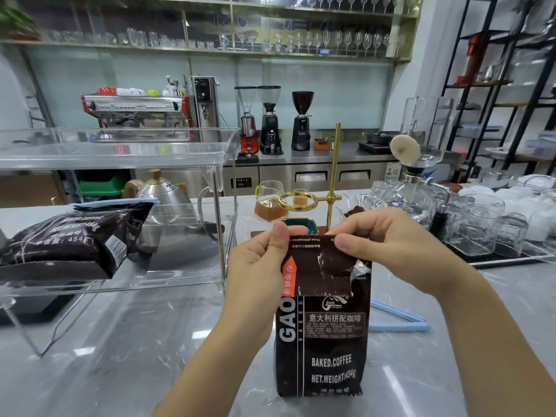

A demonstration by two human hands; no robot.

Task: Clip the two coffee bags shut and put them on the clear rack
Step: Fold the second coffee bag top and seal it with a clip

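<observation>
On the marble counter [120, 356], both hands [316, 254] pinch the glossy coffee bag's [323, 341] folded top — creased, foil-lined.

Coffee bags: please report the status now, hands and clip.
Both hands, left hand and right hand, pinch folded top of upright bag. Other bag clipped, lying on clear rack. Blue clip open on counter, right of bag. Nothing in way.

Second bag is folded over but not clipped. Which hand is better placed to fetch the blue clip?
Right, most likely. The blue clip lies on the counter right of the standing bag, below the right hand. The left hand would have to cross the bag, so it can hold the fold.
</observation>
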